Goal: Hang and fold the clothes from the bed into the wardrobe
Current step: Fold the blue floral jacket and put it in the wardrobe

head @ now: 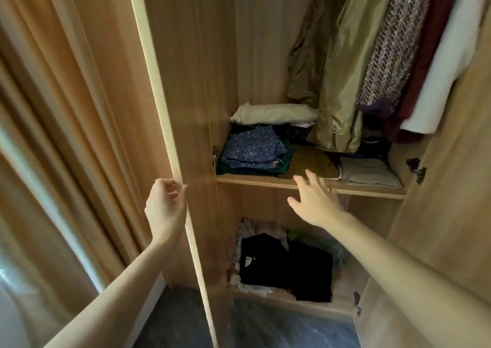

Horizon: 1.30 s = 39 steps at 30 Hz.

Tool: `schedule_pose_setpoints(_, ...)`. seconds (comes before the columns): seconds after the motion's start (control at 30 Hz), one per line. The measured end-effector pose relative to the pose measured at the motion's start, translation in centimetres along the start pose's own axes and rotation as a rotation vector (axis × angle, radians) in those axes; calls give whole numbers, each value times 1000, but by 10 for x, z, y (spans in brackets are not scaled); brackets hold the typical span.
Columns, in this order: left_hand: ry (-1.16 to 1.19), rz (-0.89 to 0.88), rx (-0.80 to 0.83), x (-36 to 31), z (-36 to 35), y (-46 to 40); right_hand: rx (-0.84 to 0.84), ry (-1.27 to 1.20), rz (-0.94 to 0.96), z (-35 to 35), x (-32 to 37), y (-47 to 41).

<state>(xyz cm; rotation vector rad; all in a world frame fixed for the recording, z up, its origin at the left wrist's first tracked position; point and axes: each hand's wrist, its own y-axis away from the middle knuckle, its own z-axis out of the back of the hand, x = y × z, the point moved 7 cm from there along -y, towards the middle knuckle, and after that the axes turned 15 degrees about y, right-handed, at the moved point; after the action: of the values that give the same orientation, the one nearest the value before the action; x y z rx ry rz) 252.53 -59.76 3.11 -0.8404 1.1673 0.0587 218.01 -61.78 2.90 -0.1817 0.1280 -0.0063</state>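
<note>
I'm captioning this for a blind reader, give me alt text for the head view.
A left hand grips the edge of an open wardrobe door while the right hand reaches, fingers spread, toward a shelf of folded clothes. Jackets hang above; black clothes lie on the lower shelf.

Left hand [164,204] sits on the edge of the left door [186,124]; right hand [316,201] hovers before the upper shelf [265,180]. Folded piles [255,151] lie on it, hanging clothes [372,55] above right, more piles [287,265] on the shelf below.
</note>
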Motion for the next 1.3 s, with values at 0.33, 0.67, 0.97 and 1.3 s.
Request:
schedule_pose_setpoints(0.33, -33, -121, 421, -56, -104, 10, -1, 46, -161, 8, -80, 28)
schedule_pose_setpoints(0.67, -40, -56, 547, -78, -213, 23, -75, 112, -470, 28, -209, 91)
schedule_pose_setpoints(0.97, -113, -79, 541, -88, -268, 20, -99, 292, -847, 49, -309, 161)
schedule_pose_setpoints(1.3, -135, -95, 531, -87, -275, 16, 36, 69, -977, 26, -339, 179)
